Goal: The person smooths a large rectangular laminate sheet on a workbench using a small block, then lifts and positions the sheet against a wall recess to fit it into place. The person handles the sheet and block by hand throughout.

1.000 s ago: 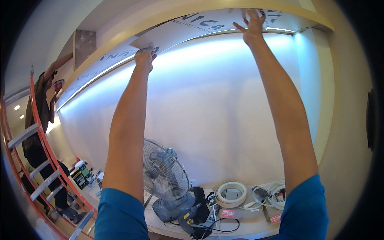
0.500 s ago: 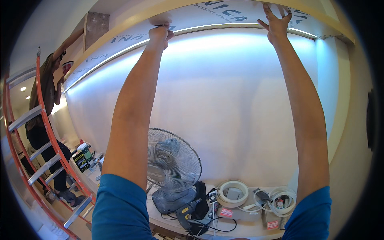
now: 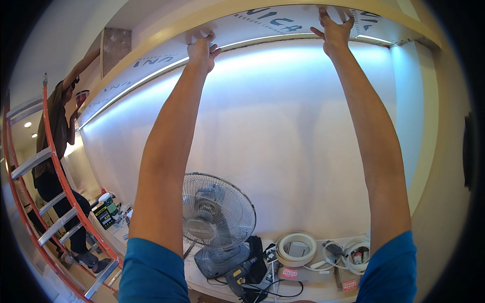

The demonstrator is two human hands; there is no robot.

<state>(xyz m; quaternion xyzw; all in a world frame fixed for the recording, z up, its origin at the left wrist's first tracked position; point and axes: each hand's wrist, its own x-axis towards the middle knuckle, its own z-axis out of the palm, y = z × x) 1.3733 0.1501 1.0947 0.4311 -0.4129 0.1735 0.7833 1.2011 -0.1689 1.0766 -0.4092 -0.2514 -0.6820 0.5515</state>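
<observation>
Both my arms reach up to the underside of a long shelf. A pale laminate panel [image 3: 230,31] with dark printed lettering covers that underside. My left hand [image 3: 201,52] pushes up against the panel, fingers apart, holding nothing. Farther right, my right hand [image 3: 335,35] presses on the same panel with its fingers spread. Along the panel's rear edge runs a glowing light strip [image 3: 275,38]. A light wooden edge [image 3: 166,40] borders the shelf at the front.
Below stand a grey fan [image 3: 220,209], a cordless drill [image 3: 237,274], a roll of edge tape [image 3: 296,248] and coiled white tubing [image 3: 357,255] on a counter. At left, a person [image 3: 55,136] stands by an orange ladder [image 3: 63,177], one arm raised. A pale wall [image 3: 273,126] lies behind.
The view has shifted slightly, so the shelf and my right hand sit a little farther left. My left hand's fingers look more spread against the panel. Both hands stay raised to it.
</observation>
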